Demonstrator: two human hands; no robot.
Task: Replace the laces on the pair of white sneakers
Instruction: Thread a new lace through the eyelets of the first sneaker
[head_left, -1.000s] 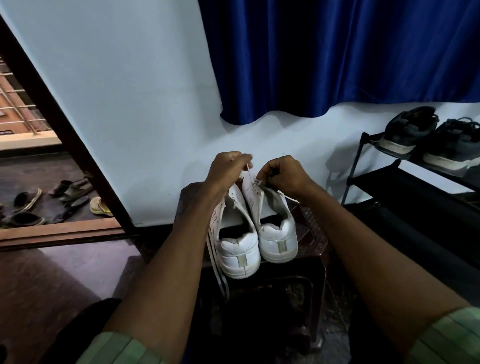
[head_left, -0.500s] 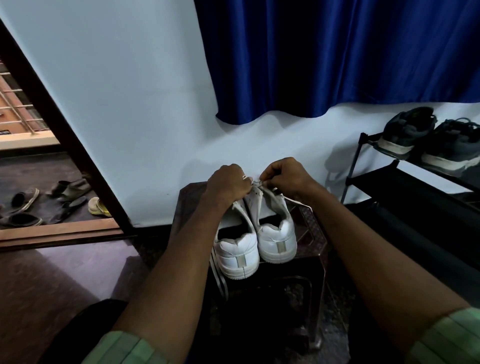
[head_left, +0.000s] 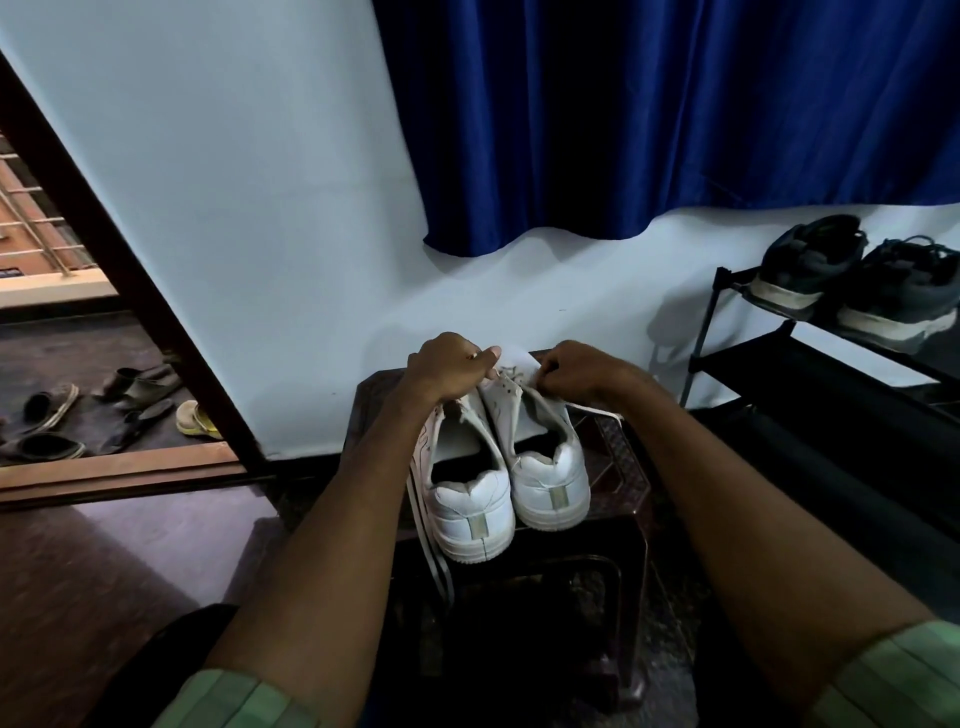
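On a dark stool (head_left: 623, 467), two white sneakers (head_left: 545, 467) are stood side by side, heels nearest. The right sneaker's lace (head_left: 592, 410) is pinched by the curled right hand (head_left: 576, 371); its front is gripped by the left hand (head_left: 449, 366).

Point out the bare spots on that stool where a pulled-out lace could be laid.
Bare stool top shows right of the right sneaker, crossed farther back by a loose lace, and a narrow strip in front of both heels. The left edge is crowded: the left sneaker and hanging laces. Both hands cover the back.
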